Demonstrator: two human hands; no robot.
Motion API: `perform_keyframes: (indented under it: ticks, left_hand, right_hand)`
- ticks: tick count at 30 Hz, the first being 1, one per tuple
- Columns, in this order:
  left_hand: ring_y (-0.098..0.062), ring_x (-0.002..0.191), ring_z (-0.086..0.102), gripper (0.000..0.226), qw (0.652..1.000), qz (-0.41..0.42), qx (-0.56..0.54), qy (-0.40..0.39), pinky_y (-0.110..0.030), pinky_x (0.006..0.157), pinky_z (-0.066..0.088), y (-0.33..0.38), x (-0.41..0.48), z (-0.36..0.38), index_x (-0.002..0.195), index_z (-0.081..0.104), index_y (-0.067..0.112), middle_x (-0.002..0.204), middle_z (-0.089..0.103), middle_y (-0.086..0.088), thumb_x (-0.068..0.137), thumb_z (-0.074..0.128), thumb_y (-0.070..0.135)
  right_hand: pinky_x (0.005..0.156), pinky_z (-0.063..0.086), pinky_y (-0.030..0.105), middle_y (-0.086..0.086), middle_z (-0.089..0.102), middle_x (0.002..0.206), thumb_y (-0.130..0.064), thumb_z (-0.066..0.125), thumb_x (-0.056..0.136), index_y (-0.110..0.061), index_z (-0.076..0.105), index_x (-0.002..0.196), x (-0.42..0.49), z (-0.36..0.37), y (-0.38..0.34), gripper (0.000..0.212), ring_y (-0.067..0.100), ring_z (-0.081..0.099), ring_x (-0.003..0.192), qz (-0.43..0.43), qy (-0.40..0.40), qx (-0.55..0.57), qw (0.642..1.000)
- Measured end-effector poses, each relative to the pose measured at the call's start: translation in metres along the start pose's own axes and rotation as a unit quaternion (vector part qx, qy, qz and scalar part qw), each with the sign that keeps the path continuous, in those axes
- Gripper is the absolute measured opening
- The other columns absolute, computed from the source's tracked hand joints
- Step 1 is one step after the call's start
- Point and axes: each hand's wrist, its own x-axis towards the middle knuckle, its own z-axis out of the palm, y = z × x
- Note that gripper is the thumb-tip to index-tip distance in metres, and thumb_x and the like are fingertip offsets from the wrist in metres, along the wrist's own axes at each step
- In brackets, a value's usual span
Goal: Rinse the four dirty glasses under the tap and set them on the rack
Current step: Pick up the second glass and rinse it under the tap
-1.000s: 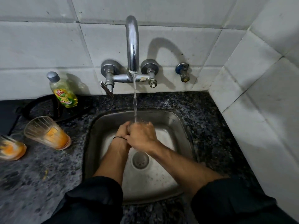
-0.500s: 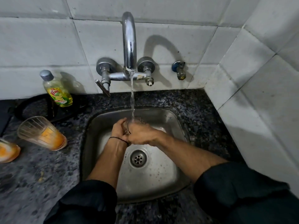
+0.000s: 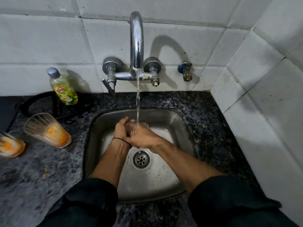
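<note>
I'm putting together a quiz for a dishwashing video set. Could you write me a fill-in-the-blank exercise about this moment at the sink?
1. The left hand and right hand hold a glass under the tap, above the ____.
2. On the counter, ____ dirty glasses wait.
3. Their residue is ____.

Missing words: sink, two, orange.

1. Tap spout (image 3: 136, 41) overhangs the sink (image 3: 184, 126); left hand (image 3: 122, 130) and right hand (image 3: 144, 138) hold a wet glass (image 3: 145, 124) mid-basin
2. Dish soap bottle (image 3: 64, 89), ribbed glass (image 3: 47, 130) and blurred glass (image 3: 10, 145) crowd the left counter (image 3: 41, 185)
3. Its front lies open; a tiled side wall (image 3: 262, 120) closes the right
</note>
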Motion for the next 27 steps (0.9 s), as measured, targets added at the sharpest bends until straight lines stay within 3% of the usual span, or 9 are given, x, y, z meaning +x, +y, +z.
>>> perform_keyframes:
  ticks: [3,5,9,11,14,16,20,23,27]
  left_hand:
    - [-0.017,0.036,0.057,0.037,1.000,-0.012,-0.011,-0.013,-0.020,0.041,0.051,-0.003,-0.006,-0.009,0.070,0.054,0.009,0.044,0.056,-0.005,0.100,0.048,0.029]
    - [-0.018,0.037,0.057,0.036,0.999,-0.020,0.014,-0.027,-0.022,0.046,0.051,-0.003,-0.009,-0.009,0.070,0.054,0.009,0.045,0.057,-0.005,0.100,0.048,0.029]
    - [-0.023,0.054,0.057,0.036,0.996,-0.033,0.074,-0.020,-0.032,0.060,0.046,-0.004,-0.014,-0.004,0.071,0.057,0.010,0.055,0.060,-0.009,0.098,0.049,0.032]
    - [-0.025,0.062,0.055,0.032,0.997,-0.026,0.067,-0.010,-0.034,0.064,0.046,-0.003,-0.017,-0.001,0.073,0.058,0.010,0.064,0.059,-0.010,0.097,0.052,0.031]
    - [-0.020,0.055,0.053,0.032,0.999,-0.009,0.033,-0.029,-0.028,0.059,0.046,-0.001,-0.018,0.003,0.070,0.055,0.009,0.054,0.055,-0.005,0.098,0.050,0.024]
    - [-0.016,0.047,0.053,0.032,0.999,0.007,0.008,-0.049,-0.023,0.051,0.047,-0.002,-0.021,0.003,0.069,0.052,0.010,0.052,0.052,-0.003,0.099,0.045,0.021]
    - [-0.015,0.053,0.058,0.029,0.992,0.028,-0.065,-0.104,-0.026,0.058,0.052,-0.004,-0.020,-0.006,0.072,0.055,0.013,0.058,0.055,-0.002,0.098,0.050,0.025]
    - [-0.017,0.068,0.064,0.020,0.985,0.073,-0.056,-0.145,-0.031,0.070,0.055,0.004,-0.021,-0.003,0.080,0.064,0.014,0.070,0.062,-0.004,0.095,0.060,0.025]
    - [-0.019,0.081,0.066,0.004,0.961,0.203,0.049,-0.182,-0.030,0.078,0.056,0.005,-0.041,0.008,0.093,0.069,0.011,0.081,0.068,-0.006,0.091,0.067,0.010]
  right_hand:
    - [0.071,0.058,0.038,0.012,0.068,0.098,0.005,0.060,0.059,-0.013,0.064,0.113,0.004,0.001,0.009,0.057,0.026,0.065,0.095,0.069,-0.066,0.169,0.981]
    - [0.098,0.051,0.049,0.013,0.061,0.128,-0.007,0.062,0.068,-0.016,0.051,0.135,-0.004,0.006,0.023,0.068,0.030,0.059,0.118,0.003,-0.107,-0.070,0.992]
    - [0.119,-0.015,0.062,0.002,0.011,0.170,-0.031,0.047,0.100,-0.018,0.019,0.161,-0.021,0.004,0.043,0.068,0.024,0.001,0.157,-0.203,0.018,-0.719,0.664]
    - [0.114,-0.024,0.060,0.004,0.002,0.170,-0.031,0.046,0.100,-0.018,0.012,0.162,-0.022,0.006,0.048,0.071,0.023,-0.006,0.157,-0.199,0.037,-0.723,0.661]
    - [0.124,0.017,0.044,0.004,0.036,0.160,-0.011,0.056,0.091,-0.025,0.019,0.161,-0.025,0.017,0.037,0.080,0.024,0.035,0.147,-0.095,0.033,-0.355,0.930]
    - [0.088,0.050,0.030,0.006,0.062,0.128,0.002,0.055,0.082,-0.027,0.041,0.150,-0.025,0.019,0.023,0.075,0.024,0.062,0.113,-0.026,0.004,0.030,0.999]
    - [0.082,0.050,0.021,0.005,0.074,0.118,0.003,0.061,0.067,-0.011,0.069,0.126,-0.021,0.003,0.014,0.061,0.018,0.067,0.111,0.037,-0.025,0.443,0.895]
    - [0.079,0.053,0.022,0.012,0.072,0.122,-0.016,0.054,0.096,-0.007,0.069,0.122,-0.022,-0.001,0.014,0.032,0.013,0.073,0.097,0.036,0.009,0.626,0.779]
    - [0.055,0.057,0.025,0.005,0.073,0.067,-0.041,0.043,0.106,-0.011,0.073,0.090,-0.010,0.007,0.015,0.045,0.015,0.069,0.051,0.167,0.126,0.750,0.627]
